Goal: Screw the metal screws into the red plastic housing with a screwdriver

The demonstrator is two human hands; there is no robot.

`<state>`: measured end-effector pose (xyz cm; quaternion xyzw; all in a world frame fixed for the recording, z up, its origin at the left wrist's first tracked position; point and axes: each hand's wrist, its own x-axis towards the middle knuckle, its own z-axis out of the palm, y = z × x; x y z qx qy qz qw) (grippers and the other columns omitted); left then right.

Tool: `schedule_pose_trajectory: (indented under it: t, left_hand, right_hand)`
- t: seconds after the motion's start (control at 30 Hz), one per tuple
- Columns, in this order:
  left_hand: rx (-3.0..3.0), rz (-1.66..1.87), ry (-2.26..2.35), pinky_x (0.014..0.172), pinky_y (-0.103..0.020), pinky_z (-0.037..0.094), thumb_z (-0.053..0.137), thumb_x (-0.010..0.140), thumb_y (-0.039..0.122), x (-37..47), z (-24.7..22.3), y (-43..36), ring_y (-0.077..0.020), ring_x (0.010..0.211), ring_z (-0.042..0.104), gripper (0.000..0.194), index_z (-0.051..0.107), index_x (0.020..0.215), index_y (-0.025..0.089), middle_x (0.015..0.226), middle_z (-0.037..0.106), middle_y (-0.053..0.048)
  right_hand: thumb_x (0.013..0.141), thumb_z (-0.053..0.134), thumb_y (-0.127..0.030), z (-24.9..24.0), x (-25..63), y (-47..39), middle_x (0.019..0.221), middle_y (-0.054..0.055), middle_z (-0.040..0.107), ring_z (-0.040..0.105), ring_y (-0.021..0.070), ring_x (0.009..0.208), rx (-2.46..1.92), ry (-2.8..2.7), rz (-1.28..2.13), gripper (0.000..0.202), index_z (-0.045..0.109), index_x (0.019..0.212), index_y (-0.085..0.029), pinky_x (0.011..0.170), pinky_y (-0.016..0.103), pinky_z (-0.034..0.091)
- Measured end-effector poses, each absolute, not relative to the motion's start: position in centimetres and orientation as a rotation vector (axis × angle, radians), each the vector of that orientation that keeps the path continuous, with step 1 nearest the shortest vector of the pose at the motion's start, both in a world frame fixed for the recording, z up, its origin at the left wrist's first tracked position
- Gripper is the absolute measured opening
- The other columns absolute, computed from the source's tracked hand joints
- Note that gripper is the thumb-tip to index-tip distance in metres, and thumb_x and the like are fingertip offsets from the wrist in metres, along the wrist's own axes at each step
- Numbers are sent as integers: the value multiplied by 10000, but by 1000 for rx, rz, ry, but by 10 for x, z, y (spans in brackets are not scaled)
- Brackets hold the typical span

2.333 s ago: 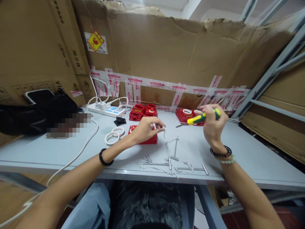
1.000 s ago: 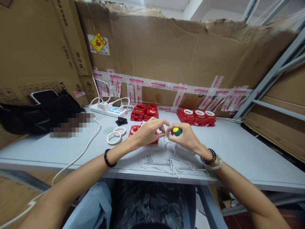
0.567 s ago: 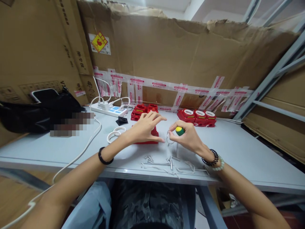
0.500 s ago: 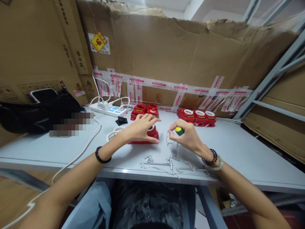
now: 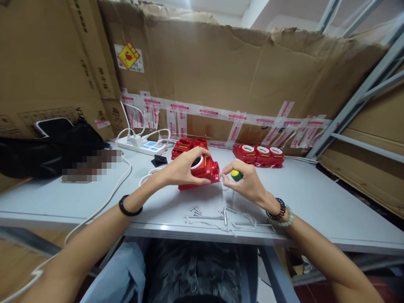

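Note:
My left hand (image 5: pixel 179 170) grips a red housing (image 5: pixel 206 165) with white rings, thumb along its near side and fingers over its top; the hand hides much of it. The housing is tilted, its right end lifted. My right hand (image 5: pixel 248 181) is closed round a screwdriver (image 5: pixel 236 175) with a green and yellow handle, its shaft pointing down. Between the thumb and forefinger of that hand is a thin white string, at the housing's right end. Nearer me lie several screws (image 5: pixel 197 211) and a metal T-handle tool (image 5: pixel 225 217) beside more white string (image 5: pixel 251 220).
Behind stand another red housing (image 5: pixel 182 147) and a row of red units with white rings (image 5: pixel 262 155). A power strip (image 5: pixel 143 145), a small black piece (image 5: pixel 159 160), a black bag (image 5: pixel 78 143) and a white cable (image 5: pixel 107 201) are to the left. Taped cardboard (image 5: pixel 202 71) walls the back.
My left hand has turned and tilted the red housing, bringing its right end up to my right fingertips. My right hand still holds the screwdriver and has hardly moved.

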<state>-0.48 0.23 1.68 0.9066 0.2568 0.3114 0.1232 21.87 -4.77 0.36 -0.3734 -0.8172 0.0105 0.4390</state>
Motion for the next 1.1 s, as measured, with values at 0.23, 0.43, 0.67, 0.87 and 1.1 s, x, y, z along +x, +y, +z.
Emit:
schedule_pose_trajectory:
  t: [0.23,0.43,0.67,0.87,1.1]
  left_hand:
    - [2627,973,737,966,-385,415,728,683,430,-4,17,2,-247,1097,539,590,467,1169,218,1179,554,-66]
    - [2653,985,711,972,-389,412,724,695,425,-4,17,1,-243,1101,534,582,460,1174,227,1174,549,-65]
    - [2647,1026,717,969,-400,414,732,686,436,-6,18,1,-249,1095,534,583,471,1163,224,1173,551,-70]
    - [2610,1053,691,966,-381,415,731,689,425,-7,21,-2,-237,1094,534,584,467,1172,229,1177,547,-59]
    - [2591,1033,680,961,-389,421,731,686,449,-6,21,-3,-241,1092,540,587,471,1169,239,1180,551,-57]
  right_hand:
    - [697,609,-77,4,216,-51,724,24,669,596,162,684,-925,-1997,-4,119,592,700,-195,659,319,478]
    - [715,616,-84,3,213,-52,719,29,674,587,166,675,-884,-1989,-53,114,588,699,-193,653,331,480]
    - [789,605,-136,9,216,-55,823,46,700,617,175,777,-842,-2077,39,88,663,804,-201,731,350,501]
    - [803,621,-186,17,222,-54,830,41,708,640,170,782,-916,-2065,154,67,680,825,-208,734,329,505]
    - [799,604,-170,17,223,-54,782,35,701,625,150,716,-863,-2142,24,70,669,816,-188,676,296,493]
